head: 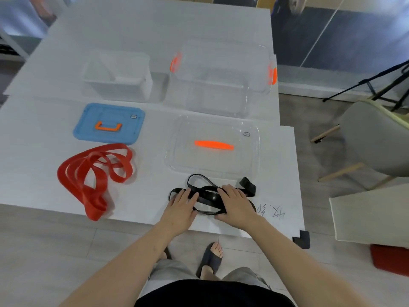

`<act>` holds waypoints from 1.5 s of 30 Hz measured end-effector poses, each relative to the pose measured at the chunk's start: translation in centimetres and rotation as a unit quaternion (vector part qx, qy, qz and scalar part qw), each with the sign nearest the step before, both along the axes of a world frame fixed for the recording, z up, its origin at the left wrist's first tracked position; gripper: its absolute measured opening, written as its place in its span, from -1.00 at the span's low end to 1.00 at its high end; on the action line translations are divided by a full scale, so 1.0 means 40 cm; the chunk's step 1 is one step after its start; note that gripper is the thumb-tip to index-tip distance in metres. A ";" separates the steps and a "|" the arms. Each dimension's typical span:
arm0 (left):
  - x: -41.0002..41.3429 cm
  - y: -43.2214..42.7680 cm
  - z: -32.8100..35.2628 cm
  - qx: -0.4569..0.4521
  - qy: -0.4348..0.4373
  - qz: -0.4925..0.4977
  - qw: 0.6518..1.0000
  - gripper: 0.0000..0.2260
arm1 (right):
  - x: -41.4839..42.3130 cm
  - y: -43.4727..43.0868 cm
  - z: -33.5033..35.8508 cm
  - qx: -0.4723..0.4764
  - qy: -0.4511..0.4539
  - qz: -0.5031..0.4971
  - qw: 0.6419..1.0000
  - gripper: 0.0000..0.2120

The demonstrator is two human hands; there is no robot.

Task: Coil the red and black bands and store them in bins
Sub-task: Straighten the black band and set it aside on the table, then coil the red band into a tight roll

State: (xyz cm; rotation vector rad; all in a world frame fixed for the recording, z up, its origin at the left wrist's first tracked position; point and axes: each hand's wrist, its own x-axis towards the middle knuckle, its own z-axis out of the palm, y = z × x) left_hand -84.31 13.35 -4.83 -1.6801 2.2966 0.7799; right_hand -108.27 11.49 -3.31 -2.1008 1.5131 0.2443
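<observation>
Black band [247,185] is a loose tangle on the near edge of the bench [33,151], not coiled. My 2 hands are on it. Left hand [179,209] is flat, fingers straight, pressing its left loops, gripping nothing. Right hand [235,205] is laid over its middle, fingers relaxed, thumb at the near loop, no clear pinch. Red band [94,207] is loosely looped, well apart to the left, untouched. Clear lid [254,151] lies just beyond the black band, blue lid [88,134] beyond the red. At the far side are 2 bins: white bin [117,85] and clear bin [221,103].
</observation>
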 end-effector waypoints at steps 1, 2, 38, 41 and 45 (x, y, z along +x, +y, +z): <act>0.001 0.001 0.002 -0.001 0.004 0.002 1.000 -0.43 | 0.003 0.000 0.004 0.003 -0.002 0.001 1.000 -0.05; 0.001 0.001 0.003 0.000 0.005 0.004 1.000 -0.43 | 0.006 0.001 0.007 0.006 -0.004 0.002 1.000 -0.05; 0.928 -0.213 0.123 -0.096 0.016 0.137 0.986 -0.50 | 0.935 -0.180 0.128 -0.033 -0.073 -0.154 0.985 -0.55; 0.947 -0.243 0.108 -0.062 0.013 0.121 0.991 -0.49 | 0.944 -0.216 0.095 0.018 -0.080 -0.190 0.978 -0.51; 0.945 -0.272 0.098 -0.027 0.008 0.122 0.992 -0.50 | 0.947 -0.248 0.037 0.070 -0.095 -0.243 0.963 -0.52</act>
